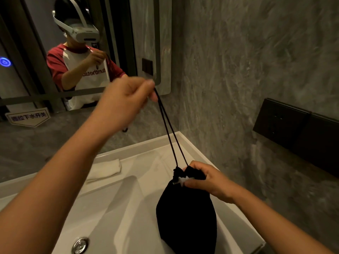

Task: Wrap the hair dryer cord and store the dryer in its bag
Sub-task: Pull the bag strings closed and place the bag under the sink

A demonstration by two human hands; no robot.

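Observation:
A full black drawstring bag (185,215) rests on the right side of the white sink (113,204). My right hand (209,180) pinches the gathered neck of the bag, where a small white tag shows. My left hand (126,99) is raised above and to the left, fingers closed on the two black drawstrings (169,133), which run taut down to the bag's neck. The hair dryer and its cord are hidden; the bag bulges as if something is inside.
A folded white towel (104,170) lies on the sink's back ledge. A chrome drain (80,245) sits at the basin's bottom. A mirror (55,52) hangs behind, with a black wall panel (297,129) on the grey stone wall at right.

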